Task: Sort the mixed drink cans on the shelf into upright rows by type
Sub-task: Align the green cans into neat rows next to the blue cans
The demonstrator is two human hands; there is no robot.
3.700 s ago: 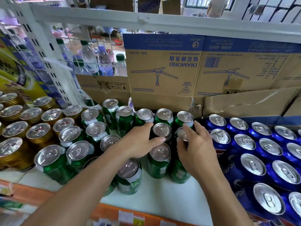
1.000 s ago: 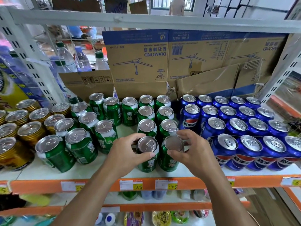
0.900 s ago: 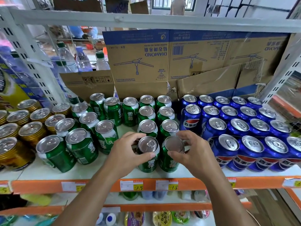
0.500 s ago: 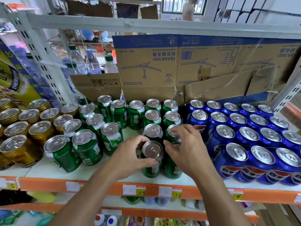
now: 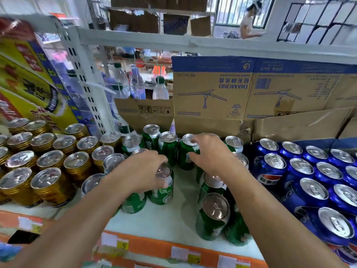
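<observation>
Shelf (image 5: 183, 211): left hand (image 5: 143, 171) grips front green can (image 5: 164, 192) at rim, right hand (image 5: 210, 153) clasps back green can (image 5: 185, 160); stiff, slick, prob. full, so take sides.

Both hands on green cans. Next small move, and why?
Likely slide the green can gripped by the left hand back toward the rear green can the right hand holds; bare shelf separates them, so the row has a gap.

On the shelf (image 5: 173, 217), the left hand (image 5: 144, 171) grips a mid-shelf green can (image 5: 163, 194) by its top and the right hand (image 5: 211, 154) grasps a back-row green can (image 5: 185, 161), between gold cans (image 5: 48, 180) and blue cans (image 5: 313, 190).
</observation>
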